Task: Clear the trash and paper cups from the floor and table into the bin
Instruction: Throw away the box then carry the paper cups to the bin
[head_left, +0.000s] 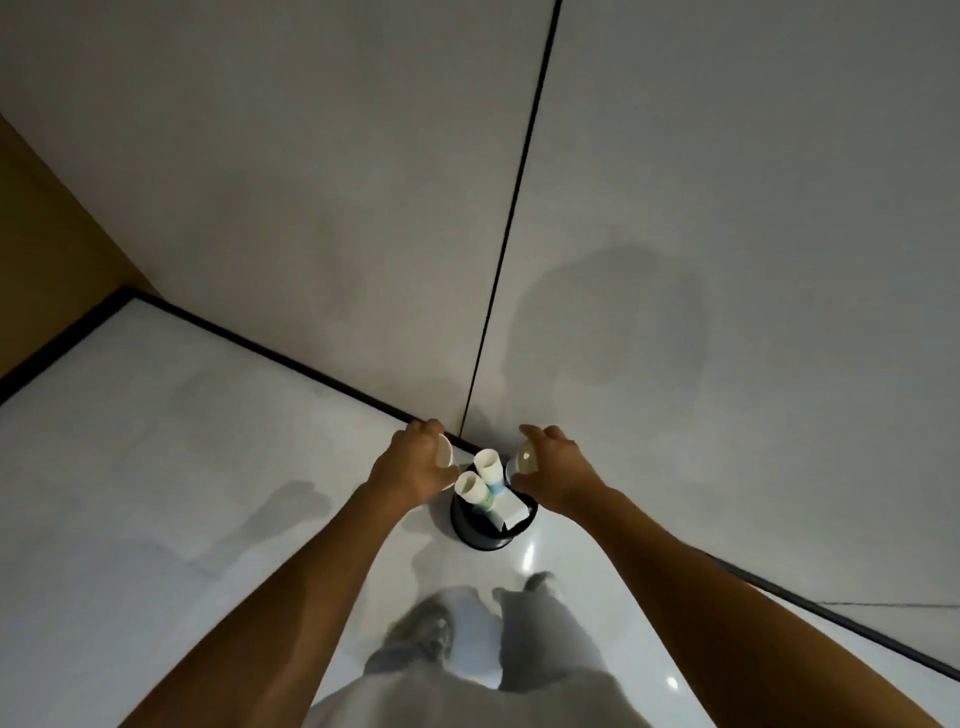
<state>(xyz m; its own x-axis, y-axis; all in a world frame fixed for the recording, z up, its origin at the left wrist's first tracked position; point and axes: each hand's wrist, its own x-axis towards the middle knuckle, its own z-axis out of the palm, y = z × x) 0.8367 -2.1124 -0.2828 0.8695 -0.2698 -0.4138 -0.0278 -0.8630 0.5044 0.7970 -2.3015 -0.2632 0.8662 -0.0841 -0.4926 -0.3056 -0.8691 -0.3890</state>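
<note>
A small black round bin (491, 535) stands on the pale floor against the wall. Two white paper cups stick out of it: one with a green band (470, 487) and one with a blue band (488, 465). White paper scraps (514, 506) lie beside them in the bin. My left hand (415, 465) is just left of the bin's rim, closed around a white paper cup (444, 451). My right hand (558, 470) hovers over the bin's right side, gripping another white paper cup (524, 460) whose open mouth faces me.
A grey wall (675, 208) with a black vertical seam rises right behind the bin, edged by a black skirting (311, 364). A brown panel (47, 249) closes the left corner. My feet and light trousers (467, 649) stand just before the bin on the glossy floor.
</note>
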